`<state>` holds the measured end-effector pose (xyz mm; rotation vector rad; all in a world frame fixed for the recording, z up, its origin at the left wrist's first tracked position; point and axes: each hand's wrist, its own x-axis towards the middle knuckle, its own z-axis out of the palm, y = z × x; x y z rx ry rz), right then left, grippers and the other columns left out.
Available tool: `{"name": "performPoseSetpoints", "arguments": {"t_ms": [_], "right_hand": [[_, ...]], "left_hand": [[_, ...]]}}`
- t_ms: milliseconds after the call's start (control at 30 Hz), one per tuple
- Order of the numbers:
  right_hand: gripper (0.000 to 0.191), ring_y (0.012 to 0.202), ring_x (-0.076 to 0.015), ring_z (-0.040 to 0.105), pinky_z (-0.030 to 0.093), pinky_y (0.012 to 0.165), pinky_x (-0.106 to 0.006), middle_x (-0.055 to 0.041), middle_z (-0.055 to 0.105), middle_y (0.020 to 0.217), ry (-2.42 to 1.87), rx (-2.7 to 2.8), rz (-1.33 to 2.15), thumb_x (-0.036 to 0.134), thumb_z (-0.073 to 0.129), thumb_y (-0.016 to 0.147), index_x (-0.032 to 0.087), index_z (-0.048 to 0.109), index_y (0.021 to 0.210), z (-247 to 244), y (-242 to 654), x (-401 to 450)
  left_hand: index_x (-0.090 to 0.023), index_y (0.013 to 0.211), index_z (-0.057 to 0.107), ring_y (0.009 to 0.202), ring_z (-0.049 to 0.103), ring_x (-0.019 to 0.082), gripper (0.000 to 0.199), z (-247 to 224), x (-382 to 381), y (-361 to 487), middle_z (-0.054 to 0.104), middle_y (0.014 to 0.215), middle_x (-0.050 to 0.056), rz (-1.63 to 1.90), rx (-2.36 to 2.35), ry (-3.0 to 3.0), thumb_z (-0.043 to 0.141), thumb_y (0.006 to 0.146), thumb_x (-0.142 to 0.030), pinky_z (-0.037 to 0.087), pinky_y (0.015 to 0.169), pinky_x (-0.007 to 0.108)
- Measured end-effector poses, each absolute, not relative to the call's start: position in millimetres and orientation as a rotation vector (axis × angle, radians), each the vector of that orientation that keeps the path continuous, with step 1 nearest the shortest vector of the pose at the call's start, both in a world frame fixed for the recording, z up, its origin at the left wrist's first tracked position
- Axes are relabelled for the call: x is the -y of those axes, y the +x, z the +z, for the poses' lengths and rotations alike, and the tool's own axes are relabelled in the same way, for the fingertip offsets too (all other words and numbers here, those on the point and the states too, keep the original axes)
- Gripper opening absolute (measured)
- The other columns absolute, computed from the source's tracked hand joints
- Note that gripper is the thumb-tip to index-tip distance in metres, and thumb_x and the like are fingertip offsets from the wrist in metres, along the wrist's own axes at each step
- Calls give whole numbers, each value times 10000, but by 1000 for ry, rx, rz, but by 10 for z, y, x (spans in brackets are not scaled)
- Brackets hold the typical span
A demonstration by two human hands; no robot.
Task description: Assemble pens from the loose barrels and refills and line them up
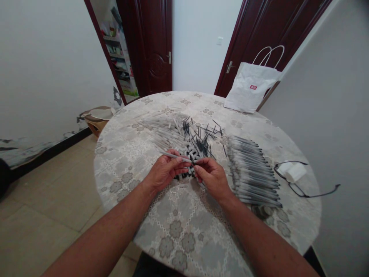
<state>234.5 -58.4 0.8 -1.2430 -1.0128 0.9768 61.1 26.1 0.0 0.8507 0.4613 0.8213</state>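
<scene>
My left hand (167, 168) is closed round a pale grey pen barrel (175, 156), which points toward my right hand. At the barrel's right end my right hand (211, 175) pinches a small dark pen part, mostly covered by the fingers. Below and behind the fingertips lies a pile of short black and white pen pieces (192, 148). Loose pale barrels (164, 132) spread out past my left hand. Thin black refills (203, 146) lie scattered beyond my right hand. A long row of pens with dark ends (253, 171) is stacked right of my right hand.
A patterned cloth covers the round table (178, 238). Eyeglasses (300, 190) rest by a white crumpled item (292, 171) at the right edge. A small round object (262, 211) sits near my right forearm. A white paper bag (252, 86) stands at the back right.
</scene>
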Motion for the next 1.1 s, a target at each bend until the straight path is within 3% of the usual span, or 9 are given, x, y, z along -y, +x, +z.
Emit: {"name": "performPoseSetpoints", "arguments": {"t_ms": [633,933,1100], "right_hand": [[263,547,-118,550,439,509,-229,30,638,664,-1259,1055,980,413,747,823,204,645,947,-23,2366,568],[196,791,-170,664,513,715,-273,-30,721,910,-1324,1264,792,330,676,869,209,668,1022,-41,2380,607],[266,869,-185,671,522,776,-294,-54,730,1009,-1367,1334,680,318,619,912,226,683,1154,-30,2387,631]], "left_hand": [[-187,990,524,905,759,217,295,44,-218,632,767,1045,88,804,-500,891,777,845,-237,615,781,340],[-181,980,547,877,759,200,299,15,-221,652,767,1036,93,793,-513,905,797,827,-245,619,768,317],[-178,981,541,875,766,213,328,49,-225,656,775,1000,98,786,-522,849,814,807,-234,624,768,323]]}}
